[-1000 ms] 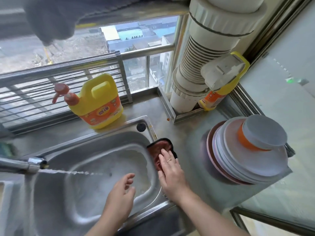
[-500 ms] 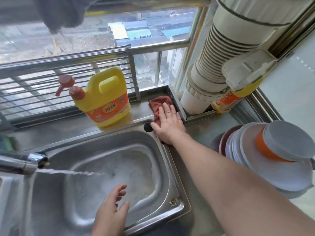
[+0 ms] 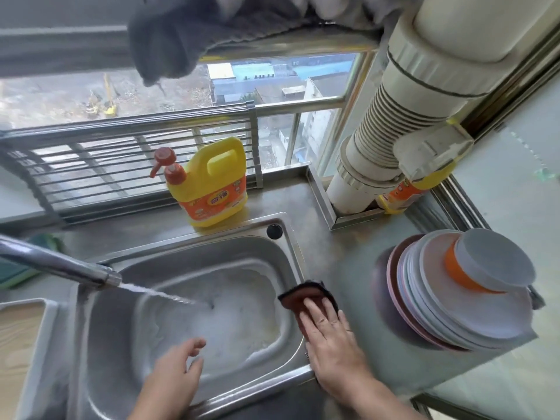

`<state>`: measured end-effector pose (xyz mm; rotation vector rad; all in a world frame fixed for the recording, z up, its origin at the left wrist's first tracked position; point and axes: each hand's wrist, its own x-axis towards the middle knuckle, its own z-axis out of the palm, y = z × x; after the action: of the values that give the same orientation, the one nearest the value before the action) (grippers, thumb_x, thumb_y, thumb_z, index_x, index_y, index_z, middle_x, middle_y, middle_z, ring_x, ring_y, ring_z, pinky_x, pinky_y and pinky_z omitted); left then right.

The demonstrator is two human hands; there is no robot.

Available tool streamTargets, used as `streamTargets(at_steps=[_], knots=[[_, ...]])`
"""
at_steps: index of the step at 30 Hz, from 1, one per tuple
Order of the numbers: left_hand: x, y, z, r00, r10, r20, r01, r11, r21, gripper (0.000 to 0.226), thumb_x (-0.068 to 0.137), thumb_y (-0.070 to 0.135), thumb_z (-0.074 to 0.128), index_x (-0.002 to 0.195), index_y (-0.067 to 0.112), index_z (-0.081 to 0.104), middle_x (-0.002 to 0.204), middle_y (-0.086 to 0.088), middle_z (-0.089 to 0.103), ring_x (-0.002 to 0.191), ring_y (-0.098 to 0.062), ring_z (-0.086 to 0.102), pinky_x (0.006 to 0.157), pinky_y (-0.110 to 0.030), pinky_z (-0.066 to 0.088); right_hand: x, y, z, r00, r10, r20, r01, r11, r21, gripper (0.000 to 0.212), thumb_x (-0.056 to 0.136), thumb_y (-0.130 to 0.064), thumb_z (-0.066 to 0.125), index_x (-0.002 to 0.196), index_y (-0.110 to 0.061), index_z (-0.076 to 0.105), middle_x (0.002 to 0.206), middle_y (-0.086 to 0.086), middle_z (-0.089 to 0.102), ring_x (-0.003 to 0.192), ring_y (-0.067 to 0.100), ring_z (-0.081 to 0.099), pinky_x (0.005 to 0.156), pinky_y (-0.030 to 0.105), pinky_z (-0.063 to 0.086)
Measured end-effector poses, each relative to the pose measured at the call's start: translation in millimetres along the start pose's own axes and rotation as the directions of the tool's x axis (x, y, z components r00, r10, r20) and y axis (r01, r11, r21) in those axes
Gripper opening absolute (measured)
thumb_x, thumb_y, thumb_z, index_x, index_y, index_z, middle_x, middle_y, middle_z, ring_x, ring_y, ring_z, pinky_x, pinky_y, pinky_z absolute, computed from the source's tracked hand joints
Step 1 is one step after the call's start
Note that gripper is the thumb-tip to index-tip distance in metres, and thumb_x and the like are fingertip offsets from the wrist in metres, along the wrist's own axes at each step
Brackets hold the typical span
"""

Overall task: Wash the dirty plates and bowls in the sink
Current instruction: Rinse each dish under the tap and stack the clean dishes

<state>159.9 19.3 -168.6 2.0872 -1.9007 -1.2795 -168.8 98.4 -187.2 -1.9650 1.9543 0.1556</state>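
A steel sink point(image 3: 181, 386) holds soapy water, and a tap point(image 3: 60, 265) at the left runs a stream into it. My right hand point(image 3: 330, 338) presses flat on a dark red cloth point(image 3: 300, 295) at the sink's right rim. My left hand point(image 3: 175, 368) hovers over the basin near the front edge, fingers relaxed, holding nothing. A leaning stack of plates point(image 3: 448, 316) with an upturned orange and white bowl point(image 3: 485, 265) on top stands on the counter to the right.
A yellow detergent jug point(image 3: 212, 186) with a red pump stands behind the sink. A metal rack point(image 3: 121, 168) lines the window. A wide white pipe point(image 3: 394, 125) and a yellow bottle point(image 3: 415, 183) fill the back right corner. A wooden board point(image 3: 15, 347) lies left.
My right hand has drawn the cloth back from the far corner of the counter, down along the sink's right rim toward me. My left hand stays over the basin.
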Motion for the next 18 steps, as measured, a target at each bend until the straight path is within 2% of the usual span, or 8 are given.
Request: streamTargets(at_steps=[2,5,8,11,13,14,16,18], knots=[[-2,-24,-15,0.999,-0.028,-0.034,0.031,0.997,0.078,0.028,0.096,0.019,0.071,0.114,0.04,0.068,0.108,0.009,0.069,0.104,-0.015,0.066,0.09,-0.03,0.042,26,1,-20,0.999,-0.041,0.03,0.042,0.998,-0.039,0.062,0.098,-0.043,0.045,0.157,-0.023,0.046,0.173,-0.01,0.014,0.156,0.031,0.03,0.124,0.047,0.012],[-3,-59,-34,0.994,-0.063,-0.094,0.078,0.984,0.161,0.023,0.096,0.017,0.07,0.116,0.026,0.075,0.111,-0.001,0.073,0.109,-0.024,0.067,0.095,-0.038,0.046,96,-4,-56,0.997,0.015,0.082,-0.016,1.0,0.018,0.065,0.11,-0.045,0.029,0.169,-0.026,0.01,0.173,-0.012,-0.015,0.162,0.023,-0.008,0.131,0.048,-0.001],[-9,-81,-41,0.995,-0.009,-0.101,0.034,0.967,0.251,0.024,0.099,0.018,0.067,0.122,0.018,0.074,0.116,-0.003,0.072,0.114,-0.026,0.066,0.101,-0.042,0.048,152,-14,-80,0.997,0.024,0.074,-0.024,1.0,-0.004,0.063,0.113,-0.04,0.027,0.169,-0.024,0.002,0.175,-0.009,-0.016,0.161,0.025,-0.015,0.13,0.048,-0.003],[-13,-87,-42,0.996,0.063,-0.067,-0.04,0.953,0.299,0.025,0.102,0.021,0.064,0.125,0.019,0.073,0.123,0.001,0.069,0.121,-0.024,0.063,0.104,-0.042,0.047,138,-7,-64,0.997,-0.054,0.046,0.053,0.998,0.035,0.056,0.112,-0.033,0.034,0.166,-0.019,0.027,0.176,-0.005,0.005,0.163,0.03,-0.001,0.131,0.053,0.009],[-13,-89,-42,0.994,0.094,-0.055,-0.073,0.952,0.298,0.024,0.101,0.018,0.063,0.123,0.019,0.073,0.124,0.0,0.068,0.12,-0.026,0.062,0.104,-0.043,0.047,87,0,-39,0.986,-0.13,-0.108,0.14,0.986,0.09,0.044,0.106,-0.029,0.041,0.142,-0.013,0.061,0.165,0.001,0.043,0.157,0.037,0.027,0.124,0.061,0.028],[-14,-89,-43,0.992,0.115,-0.047,-0.096,0.948,0.304,0.024,0.101,0.017,0.064,0.122,0.019,0.074,0.123,-0.001,0.068,0.119,-0.027,0.062,0.103,-0.044,0.047,56,0,-25,0.974,-0.139,-0.18,0.162,0.979,0.124,0.038,0.103,-0.027,0.042,0.126,-0.012,0.069,0.155,0.001,0.055,0.153,0.037,0.036,0.121,0.061,0.033],[-14,-93,-46,0.982,0.186,-0.037,-0.161,0.923,0.35,0.023,0.1,0.017,0.065,0.12,0.019,0.074,0.121,-0.002,0.067,0.117,-0.03,0.062,0.101,-0.046,0.049,-1,-12,4,0.967,-0.097,-0.235,0.148,0.966,0.212,0.031,0.103,-0.026,0.042,0.113,-0.016,0.07,0.145,-0.004,0.063,0.151,0.031,0.04,0.124,0.054,0.028],[-17,-100,-52,0.966,0.253,-0.053,-0.207,0.88,0.428,0.024,0.099,0.023,0.06,0.118,0.02,0.075,0.117,-0.003,0.067,0.114,-0.031,0.062,0.097,-0.048,0.052,-39,-40,23,0.968,-0.053,-0.246,0.124,0.952,0.28,0.032,0.105,-0.026,0.039,0.114,-0.021,0.069,0.145,-0.007,0.063,0.151,0.024,0.041,0.125,0.048,0.022]])
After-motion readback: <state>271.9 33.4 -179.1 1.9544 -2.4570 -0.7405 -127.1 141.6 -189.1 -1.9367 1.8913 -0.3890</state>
